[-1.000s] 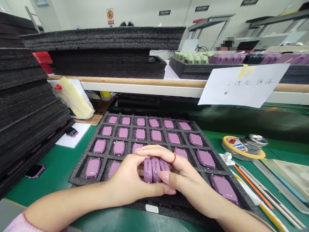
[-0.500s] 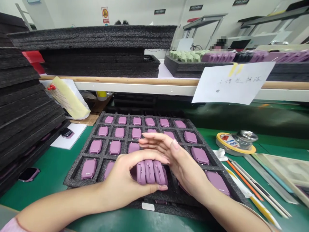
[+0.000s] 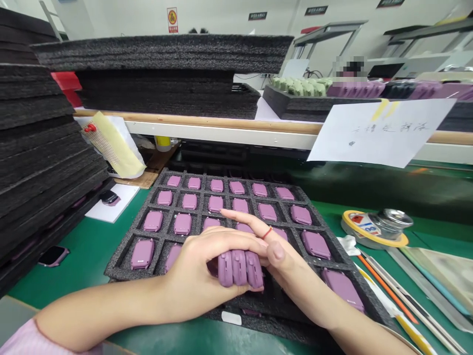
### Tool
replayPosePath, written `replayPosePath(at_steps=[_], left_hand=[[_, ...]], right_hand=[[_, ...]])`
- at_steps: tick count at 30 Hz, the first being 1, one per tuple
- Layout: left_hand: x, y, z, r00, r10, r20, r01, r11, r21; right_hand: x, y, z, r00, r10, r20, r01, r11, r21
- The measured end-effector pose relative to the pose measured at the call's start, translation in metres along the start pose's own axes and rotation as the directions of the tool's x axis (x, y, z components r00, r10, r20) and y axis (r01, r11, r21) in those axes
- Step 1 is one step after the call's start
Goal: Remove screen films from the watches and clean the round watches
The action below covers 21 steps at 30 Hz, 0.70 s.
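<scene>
My left hand (image 3: 195,273) is wrapped around a short row of purple smartwatch bodies (image 3: 239,268), three of them showing side by side with their narrow edges toward me. Against the fingertips of that hand lies my right hand (image 3: 291,271), its fingers stretched out and its thumb raised; part of it is hidden behind the left hand. Both hands are above the front part of a black foam tray (image 3: 159,259). Purple watch bodies, such as one at the front left (image 3: 142,254), lie singly in the tray's compartments. Some compartments are covered by my hands.
Tall stacks of black foam trays (image 3: 44,148) stand at left and on the shelf (image 3: 221,129). At right lie a tape roll with a metal-topped jar (image 3: 395,217), an orange stick (image 3: 391,291) and other tools. A dark-screened watch (image 3: 53,256) rests on the green bench.
My right hand has lowered and come against the left hand, its fingers less raised. The left hand keeps the watch bodies. The whole view has shifted slightly, with things appearing farther right.
</scene>
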<state>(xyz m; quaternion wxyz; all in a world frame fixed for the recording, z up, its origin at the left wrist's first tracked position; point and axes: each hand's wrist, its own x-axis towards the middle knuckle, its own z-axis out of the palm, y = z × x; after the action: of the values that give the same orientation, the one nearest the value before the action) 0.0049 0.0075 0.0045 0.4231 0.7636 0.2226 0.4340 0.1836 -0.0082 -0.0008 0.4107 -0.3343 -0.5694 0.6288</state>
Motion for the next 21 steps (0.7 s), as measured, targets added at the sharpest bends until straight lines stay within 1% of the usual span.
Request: replayPosePath(at_steps=[4, 8, 11, 13, 15, 18, 20, 21], left_hand=[[0.000, 0.000, 0.000, 1.000, 0.007, -0.003, -0.007, 0.999, -0.031], [0.000, 0.000, 0.000, 0.999, 0.019, 0.026, -0.016, 0.996, -0.089], [-0.001, -0.002, 0.000, 0.999, -0.029, 0.030, 0.031, 0.996, -0.078], [-0.003, -0.003, -0.001, 0.997, -0.065, 0.037, 0.067, 0.995, -0.069], [-0.003, -0.004, -0.002, 0.996, -0.072, 0.052, 0.075, 0.996, -0.045], [-0.004, -0.005, -0.002, 0.995, -0.069, 0.068, 0.068, 0.998, 0.013], [-0.005, -0.004, -0.002, 0.992, -0.104, 0.065, 0.102, 0.994, 0.022], [-0.006, -0.003, -0.002, 0.989, -0.139, 0.057, 0.138, 0.990, 0.013]], right_hand=[[0.001, 0.000, 0.002, 0.998, -0.050, -0.030, 0.049, 0.997, -0.053], [0.001, -0.001, 0.006, 0.994, -0.004, -0.107, -0.010, 0.991, -0.130], [0.001, -0.002, 0.008, 0.988, -0.023, -0.150, -0.002, 0.985, -0.170], [0.001, -0.002, 0.009, 0.988, -0.065, -0.141, 0.040, 0.985, -0.169], [0.001, -0.001, 0.011, 0.981, -0.139, -0.134, 0.111, 0.973, -0.201], [0.000, 0.003, 0.013, 0.956, -0.259, -0.139, 0.211, 0.934, -0.287], [0.000, 0.005, 0.013, 0.938, -0.329, -0.107, 0.283, 0.909, -0.307], [0.000, 0.006, 0.013, 0.927, -0.364, -0.093, 0.318, 0.891, -0.324]])
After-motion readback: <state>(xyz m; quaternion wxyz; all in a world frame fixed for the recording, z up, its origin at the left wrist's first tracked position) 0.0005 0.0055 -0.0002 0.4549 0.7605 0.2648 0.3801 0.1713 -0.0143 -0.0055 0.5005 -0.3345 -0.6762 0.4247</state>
